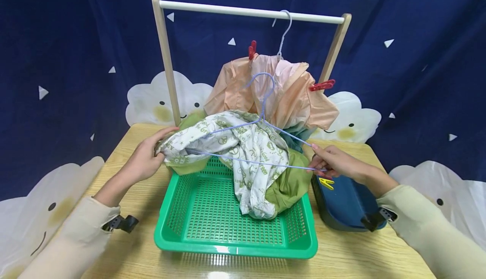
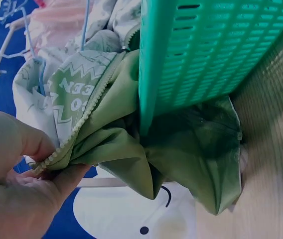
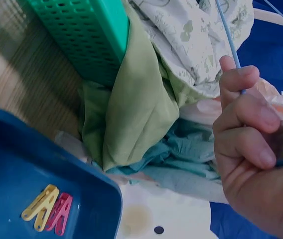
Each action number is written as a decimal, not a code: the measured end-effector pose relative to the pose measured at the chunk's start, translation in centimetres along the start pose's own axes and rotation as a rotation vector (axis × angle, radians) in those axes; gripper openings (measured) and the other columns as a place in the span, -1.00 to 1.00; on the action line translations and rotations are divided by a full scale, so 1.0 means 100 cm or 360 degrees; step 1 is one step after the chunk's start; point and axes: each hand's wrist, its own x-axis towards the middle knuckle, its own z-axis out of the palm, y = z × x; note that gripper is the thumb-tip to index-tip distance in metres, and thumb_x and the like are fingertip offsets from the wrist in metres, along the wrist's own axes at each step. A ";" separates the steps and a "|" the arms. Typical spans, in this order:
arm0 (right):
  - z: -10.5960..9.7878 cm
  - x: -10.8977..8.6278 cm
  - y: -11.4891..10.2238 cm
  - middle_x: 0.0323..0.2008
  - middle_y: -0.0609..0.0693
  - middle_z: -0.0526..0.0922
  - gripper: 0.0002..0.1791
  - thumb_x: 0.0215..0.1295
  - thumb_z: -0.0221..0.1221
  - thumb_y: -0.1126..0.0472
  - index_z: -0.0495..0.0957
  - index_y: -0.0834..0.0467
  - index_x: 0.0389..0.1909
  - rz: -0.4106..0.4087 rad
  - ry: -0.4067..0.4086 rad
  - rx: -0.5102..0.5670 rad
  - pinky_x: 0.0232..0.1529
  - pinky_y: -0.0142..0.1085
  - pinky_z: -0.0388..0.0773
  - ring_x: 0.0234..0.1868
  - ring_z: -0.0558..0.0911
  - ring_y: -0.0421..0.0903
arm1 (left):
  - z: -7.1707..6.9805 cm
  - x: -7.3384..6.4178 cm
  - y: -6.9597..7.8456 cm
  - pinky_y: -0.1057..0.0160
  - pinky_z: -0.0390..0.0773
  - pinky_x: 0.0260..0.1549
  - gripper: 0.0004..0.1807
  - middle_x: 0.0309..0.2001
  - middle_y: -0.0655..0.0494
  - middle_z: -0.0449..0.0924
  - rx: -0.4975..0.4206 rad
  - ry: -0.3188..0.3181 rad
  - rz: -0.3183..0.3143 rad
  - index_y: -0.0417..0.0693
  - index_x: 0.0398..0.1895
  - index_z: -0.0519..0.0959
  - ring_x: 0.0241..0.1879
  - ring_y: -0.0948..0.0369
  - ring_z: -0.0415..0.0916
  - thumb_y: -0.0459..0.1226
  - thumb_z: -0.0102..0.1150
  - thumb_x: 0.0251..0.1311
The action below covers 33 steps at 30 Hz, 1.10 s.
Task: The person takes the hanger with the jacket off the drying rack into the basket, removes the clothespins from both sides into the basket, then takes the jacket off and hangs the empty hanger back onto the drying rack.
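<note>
At the left, I am pinching the zipped edge of the green-and-white garment [image 1: 243,144] with my left hand [image 1: 146,154], thumb and fingertips narrowing on the cloth. Beside it, the left post of the clothes rack [image 1: 167,59] is standing behind. The garment is draping over the back of the green basket [image 1: 235,250], its printed white side showing and part of it hanging inside; the basket is sitting on the wooden table [image 1: 114,245]. The left end of the blue hanger [image 1: 263,116] is disappearing into the garment's folds, while its lower wire is crossing in front of the print. Beyond, a peach garment [image 1: 239,85] is hanging from the rack's bar, with red clips [image 1: 322,85] gripping it. In my right wrist view, teal cloth [image 3: 181,149] is lying behind the green fabric. With my right hand [image 1: 332,158], I am holding the hanger's right end, fingers curling round it. Just below, the blue tray [image 1: 349,203] is holding a yellow clip [image 1: 326,182] and a pink clip [image 3: 60,214], lying side by side.
</note>
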 end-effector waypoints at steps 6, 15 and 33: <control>-0.014 -0.011 0.008 -0.55 -0.17 0.60 -0.14 0.66 -0.47 -0.19 0.67 0.33 -0.20 -0.0002 -0.0064 0.0032 -0.63 -0.46 0.27 -0.64 0.37 -0.33 | -0.004 0.003 -0.007 0.39 0.45 -0.46 -0.28 0.27 -0.32 0.52 -0.0247 0.0081 -0.0070 -0.24 0.39 0.40 -0.12 0.19 0.51 -0.70 -0.19 0.10; -0.024 -0.024 0.015 -0.51 -0.19 0.58 -0.20 0.68 -0.56 -0.05 0.66 0.21 -0.24 -0.0265 -0.0215 0.0082 -0.73 -0.21 0.01 -0.69 0.19 -0.20 | -0.008 0.009 0.005 0.39 0.53 -0.47 -0.35 0.04 -0.33 0.63 -0.0587 0.0169 -0.0218 -0.28 0.40 0.36 -0.33 0.49 0.55 -0.62 -0.12 0.17; -0.030 -0.021 0.013 -0.43 -0.26 0.62 -0.12 0.64 -0.64 -0.15 0.66 0.22 -0.14 -0.0375 -0.0301 0.0270 -0.65 -0.07 -0.06 -0.66 0.09 0.03 | 0.029 -0.007 0.046 0.36 0.40 -0.51 -0.49 -0.07 -0.23 0.59 -0.0306 -0.0750 0.0040 -0.35 0.45 0.30 -0.63 0.38 0.25 -0.43 -0.10 0.47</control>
